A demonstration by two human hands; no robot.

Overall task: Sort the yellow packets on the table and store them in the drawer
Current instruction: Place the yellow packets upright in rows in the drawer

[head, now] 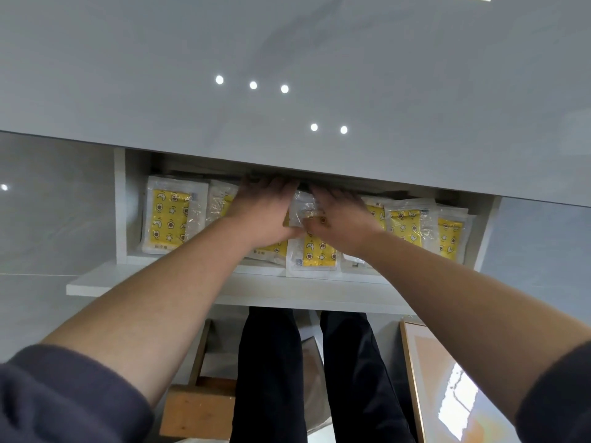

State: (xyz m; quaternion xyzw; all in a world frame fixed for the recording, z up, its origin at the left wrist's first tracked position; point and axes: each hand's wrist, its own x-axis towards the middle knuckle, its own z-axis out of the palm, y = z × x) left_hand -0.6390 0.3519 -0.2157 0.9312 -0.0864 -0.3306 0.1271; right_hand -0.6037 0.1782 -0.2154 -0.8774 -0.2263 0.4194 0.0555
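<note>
Head view — left hand, right hand flat, pressing yellow packets in drawer; print unreadable.

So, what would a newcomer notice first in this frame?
A row of yellow star-and-moon printed packets in clear plastic lines the open white drawer beneath the glossy grey tabletop. At its middle the left grip and right grip lie side by side, pressing flat on the packets.

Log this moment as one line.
stage: stowing | left hand: flat on packets | right hand: flat on packets | yellow packets: lined up in open drawer
</note>
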